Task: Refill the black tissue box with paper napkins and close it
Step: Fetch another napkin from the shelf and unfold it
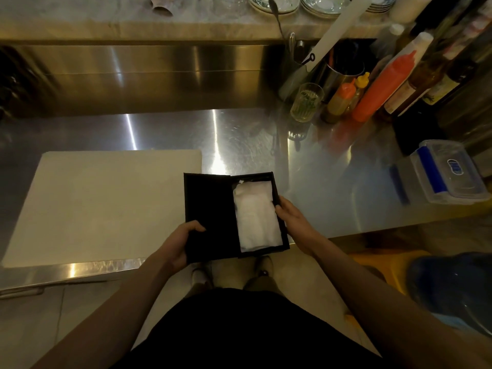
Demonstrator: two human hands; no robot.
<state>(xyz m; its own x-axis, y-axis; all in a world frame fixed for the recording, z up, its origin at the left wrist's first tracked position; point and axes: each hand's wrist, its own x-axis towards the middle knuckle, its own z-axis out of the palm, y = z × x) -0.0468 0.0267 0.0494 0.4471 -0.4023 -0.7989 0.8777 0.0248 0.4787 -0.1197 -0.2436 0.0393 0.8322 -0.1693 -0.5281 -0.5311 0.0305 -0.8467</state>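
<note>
Your left hand (pixel 177 242) grips the open lid flap of the black rectangular tissue box (pixel 213 222); your right hand (pixel 294 222) clasps its right wall; white folded paper napkins (pixel 257 215) fill it, held above the steel desk (pixel 319 187) edge.

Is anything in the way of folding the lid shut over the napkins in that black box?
Nothing visible blocks it. The lid lies open to the left, held by the left hand. The napkins sit inside the box, though the right hand has its thumb over the rim.
</note>
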